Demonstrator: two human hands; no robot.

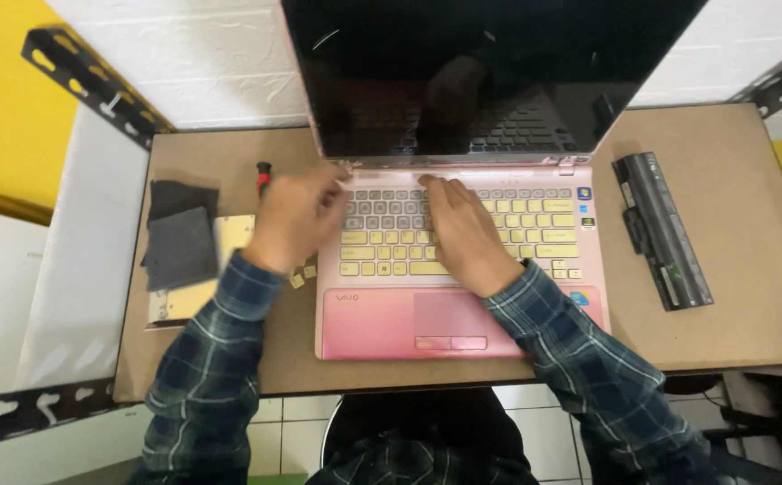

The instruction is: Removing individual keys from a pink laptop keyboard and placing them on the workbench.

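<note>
A brown table [732,296] fills the view, its front edge near the person and its back edge against a white wall. A pink laptop [382,319] sits open in the middle, its long axis running left to right, the dark screen [481,72] standing at the back and facing the person. Bare table lies open along the front and at the right. A black battery [662,232] lies at the right, its length running front to back. At the left, a dark cloth [180,238] rests near the table's edge. The right hand [463,229] lies flat on the keyboard [534,235], fingers spread. The left hand [296,220] is blurred at the keyboard's left corner; its grip cannot be told. Loose keys [301,277] lie below it, a red-handled screwdriver [263,177] just beside.
</note>
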